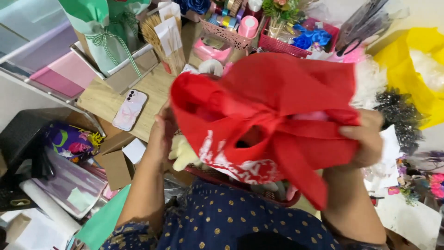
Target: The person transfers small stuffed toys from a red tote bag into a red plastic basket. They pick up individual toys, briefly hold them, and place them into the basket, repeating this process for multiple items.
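A large sheet of red wrapping paper point(277, 97) with a white printed patch is bunched up in front of me, above a red basket point(217, 178). My left hand point(163, 134) grips its left edge from behind, fingers partly hidden by the paper. My right hand point(367, 139) pinches the right side, thumb on top of the folded red layers. A pale yellow soft item point(184, 155) shows under the paper near my left wrist.
A phone in a pink marbled case point(130, 109) lies on the wooden table. Pink baskets of ribbon rolls point(231, 28) and flowers stand at the back. Yellow paper point(411, 69) lies right, a green wrapped bundle point(104, 28) back left, cardboard and paper sheets point(69, 185) lower left.
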